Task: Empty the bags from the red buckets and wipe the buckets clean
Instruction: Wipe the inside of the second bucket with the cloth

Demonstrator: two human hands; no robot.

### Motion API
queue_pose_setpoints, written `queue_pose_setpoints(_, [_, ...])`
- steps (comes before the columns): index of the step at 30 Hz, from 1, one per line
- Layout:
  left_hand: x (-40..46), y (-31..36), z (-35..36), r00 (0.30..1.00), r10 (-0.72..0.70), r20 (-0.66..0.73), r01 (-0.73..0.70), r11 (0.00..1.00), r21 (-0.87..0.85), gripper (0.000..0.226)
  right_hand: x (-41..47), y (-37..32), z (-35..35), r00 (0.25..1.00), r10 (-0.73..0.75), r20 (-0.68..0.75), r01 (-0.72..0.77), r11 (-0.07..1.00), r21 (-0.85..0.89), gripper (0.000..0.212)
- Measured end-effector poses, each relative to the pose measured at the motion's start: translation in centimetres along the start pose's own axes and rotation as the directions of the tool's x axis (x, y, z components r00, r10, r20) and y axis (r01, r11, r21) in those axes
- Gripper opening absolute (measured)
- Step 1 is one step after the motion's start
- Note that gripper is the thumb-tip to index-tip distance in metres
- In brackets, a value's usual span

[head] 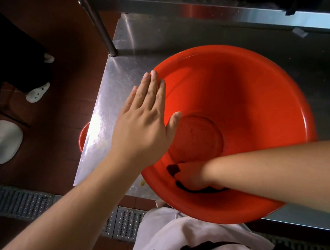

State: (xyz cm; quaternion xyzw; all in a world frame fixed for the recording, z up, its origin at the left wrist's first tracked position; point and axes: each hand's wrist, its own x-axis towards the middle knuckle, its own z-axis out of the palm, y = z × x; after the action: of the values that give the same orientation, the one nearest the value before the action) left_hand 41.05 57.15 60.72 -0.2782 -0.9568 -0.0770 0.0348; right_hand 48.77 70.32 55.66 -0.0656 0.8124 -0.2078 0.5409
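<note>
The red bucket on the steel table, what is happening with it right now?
A person is wiping the inside of the red bucket, which stands on the steel table. The left hand lies flat with straight fingers on the bucket's rim and steadies it. The right hand is down inside, near the bottom, gripping a dark cloth against the wall. No bag shows in this bucket. The edge of a second red bucket shows below the table.

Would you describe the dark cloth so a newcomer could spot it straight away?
Start at the steel table and find the large red bucket on its near corner. Low on the bucket's near inner wall, the right hand presses a dark cloth. It is the only dark thing inside the bucket, showing around the fingers.
</note>
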Motion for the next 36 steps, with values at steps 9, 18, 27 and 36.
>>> queue_pose_setpoints(9, [-0.1,-0.2,0.2,1.0,0.008,0.013,-0.008,1.0,-0.005,0.075,-13.3,2.1,-1.7,0.997,-0.035,0.067,0.042,0.993,-0.106,0.034])
queue_pose_setpoints(18, [0.0,-0.5,0.5,1.0,0.008,-0.006,-0.008,1.0,-0.007,0.076,0.3,7.1,-1.3,0.894,0.286,0.346,-0.243,0.956,-0.163,0.039])
queue_pose_setpoints(27, [3.8,-3.0,0.3,0.969,0.244,0.036,-0.245,0.97,0.011,0.079,5.4,4.8,-0.2,0.947,0.246,0.207,-0.207,0.959,-0.193,0.043])
queue_pose_setpoints(36, [3.2,-1.6,-2.2,0.986,0.164,-0.024,-0.165,0.986,-0.022,0.065,5.7,4.2,0.2,0.967,0.13,0.217,-0.036,0.92,-0.389,0.05])
